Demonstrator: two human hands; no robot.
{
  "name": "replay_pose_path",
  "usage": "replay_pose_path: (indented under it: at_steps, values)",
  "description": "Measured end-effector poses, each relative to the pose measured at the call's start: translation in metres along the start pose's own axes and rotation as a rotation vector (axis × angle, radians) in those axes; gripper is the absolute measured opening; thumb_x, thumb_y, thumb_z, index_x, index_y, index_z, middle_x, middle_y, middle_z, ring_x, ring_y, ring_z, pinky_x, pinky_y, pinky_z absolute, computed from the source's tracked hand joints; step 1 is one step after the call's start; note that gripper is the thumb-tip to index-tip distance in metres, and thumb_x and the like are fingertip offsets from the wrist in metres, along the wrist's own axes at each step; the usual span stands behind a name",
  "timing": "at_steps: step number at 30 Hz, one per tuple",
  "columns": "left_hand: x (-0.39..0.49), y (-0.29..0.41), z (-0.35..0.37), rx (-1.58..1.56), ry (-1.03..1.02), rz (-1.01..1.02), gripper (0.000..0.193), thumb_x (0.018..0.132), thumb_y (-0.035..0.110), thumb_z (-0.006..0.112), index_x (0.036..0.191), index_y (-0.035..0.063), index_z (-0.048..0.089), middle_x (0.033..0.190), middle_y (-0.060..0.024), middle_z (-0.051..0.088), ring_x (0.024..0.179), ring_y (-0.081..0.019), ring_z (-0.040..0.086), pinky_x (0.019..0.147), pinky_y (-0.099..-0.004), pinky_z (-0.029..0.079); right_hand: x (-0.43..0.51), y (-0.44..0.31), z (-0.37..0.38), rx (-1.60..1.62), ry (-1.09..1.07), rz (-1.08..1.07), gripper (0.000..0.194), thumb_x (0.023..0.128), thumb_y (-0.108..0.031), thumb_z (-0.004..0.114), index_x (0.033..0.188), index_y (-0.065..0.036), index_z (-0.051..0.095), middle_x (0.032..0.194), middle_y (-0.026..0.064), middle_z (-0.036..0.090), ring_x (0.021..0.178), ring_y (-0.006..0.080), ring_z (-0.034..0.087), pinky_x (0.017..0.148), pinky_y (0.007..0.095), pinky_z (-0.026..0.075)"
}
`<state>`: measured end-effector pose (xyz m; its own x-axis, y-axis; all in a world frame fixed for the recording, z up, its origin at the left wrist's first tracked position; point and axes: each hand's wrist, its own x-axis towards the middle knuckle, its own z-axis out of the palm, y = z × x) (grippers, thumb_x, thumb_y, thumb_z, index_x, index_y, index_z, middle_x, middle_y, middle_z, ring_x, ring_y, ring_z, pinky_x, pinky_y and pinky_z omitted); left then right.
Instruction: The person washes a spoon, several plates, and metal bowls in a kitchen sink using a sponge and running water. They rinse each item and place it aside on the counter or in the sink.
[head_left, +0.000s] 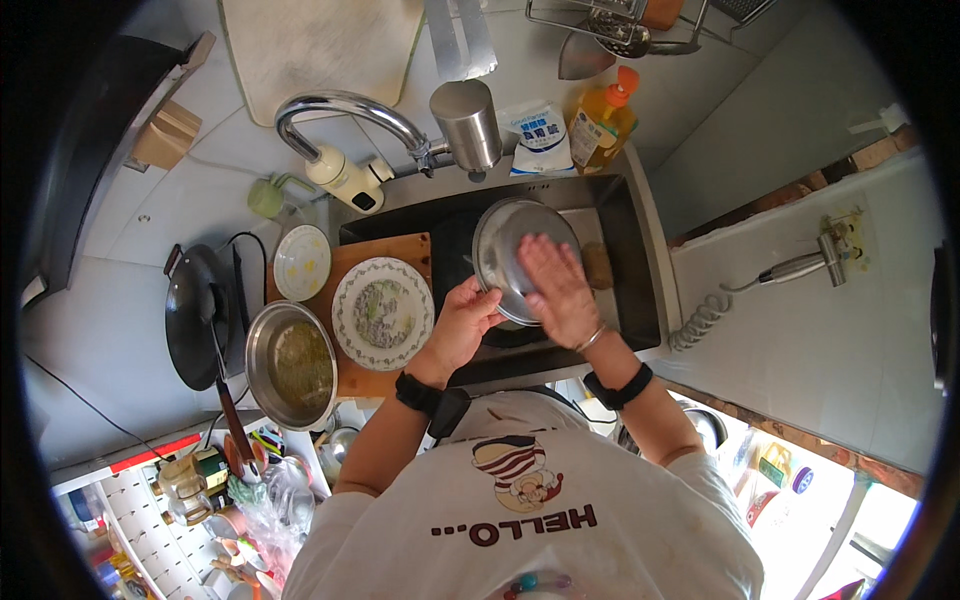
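My left hand (463, 324) grips the near left rim of a round stainless steel bowl (496, 247), thumb on the side facing me. Across the bowl's surface my right hand (559, 289) lies flat, fingers stretched out and slightly blurred. The bowl is tilted above a steel sink (651, 262), whose dark basin shows around it. A brownish block (598, 266), perhaps a sponge, sits in the basin to the right of the bowl. Left of my hands, a patterned white plate (382, 313) rests on a wooden board (405, 249) over the sink's left end.
A chrome faucet (352, 101) arches behind the sink. A steel pot (255, 367) with yellowish liquid, a smaller plate (302, 262) and a wok (187, 322) stand left. Along the back are a white packet (541, 139) and an orange pump bottle (600, 131). A coiled hose (705, 319) hangs right.
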<state>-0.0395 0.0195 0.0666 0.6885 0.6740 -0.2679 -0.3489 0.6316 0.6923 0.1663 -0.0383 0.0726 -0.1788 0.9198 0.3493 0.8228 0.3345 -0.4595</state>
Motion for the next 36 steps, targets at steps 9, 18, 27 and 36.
replay_pose_path:
  at_steps: [9,18,27,36]
  values:
    - [-0.018,0.013,-0.001,0.316,-0.012,-0.055,0.03,0.098,0.013,0.058,0.126,0.0041,0.056,0.114,-0.002,0.064,0.1,-0.0097,0.06,0.089,-0.0273,0.049,0.009,0.012,0.012,0.226,0.189,0.462,0.08,0.094,-0.048,0.056,0.149,0.0,0.025,0.145,0.0306,0.034,0.136,0.0481,0.03,0.113,0.048,0.027]
    - [-0.017,0.036,-0.002,0.805,-0.108,0.065,0.022,0.096,0.004,0.056,0.117,-0.0014,0.058,0.1,-0.0035,0.067,0.087,-0.0062,0.058,0.079,-0.0232,0.049,0.041,-0.013,-0.022,0.191,0.311,0.205,0.065,0.086,-0.037,0.068,0.135,0.0,0.047,0.132,0.0214,0.048,0.119,0.0416,0.046,0.106,0.0469,0.035]
    - [-0.01,0.024,0.009,0.665,-0.001,0.226,0.012,0.091,0.001,0.062,0.102,-0.0025,0.06,0.083,-0.0071,0.068,0.079,-0.0066,0.061,0.071,-0.025,0.051,0.018,-0.053,-0.012,0.114,0.135,-0.135,0.037,0.088,-0.017,0.065,0.122,-0.004,0.062,0.136,0.0179,0.053,0.129,0.0377,0.048,0.11,0.0475,0.036]
    - [-0.025,0.026,0.015,1.424,-0.003,0.876,0.014,0.075,-0.002,0.072,0.089,0.002,0.072,0.086,-0.0075,0.067,0.078,-0.0256,0.064,0.069,-0.0334,0.054,-0.002,-0.009,-0.021,1.244,0.281,1.126,0.05,0.093,-0.039,0.063,0.124,0.0,0.056,0.098,0.0113,0.066,0.076,0.0164,0.066,0.066,0.0294,0.059]
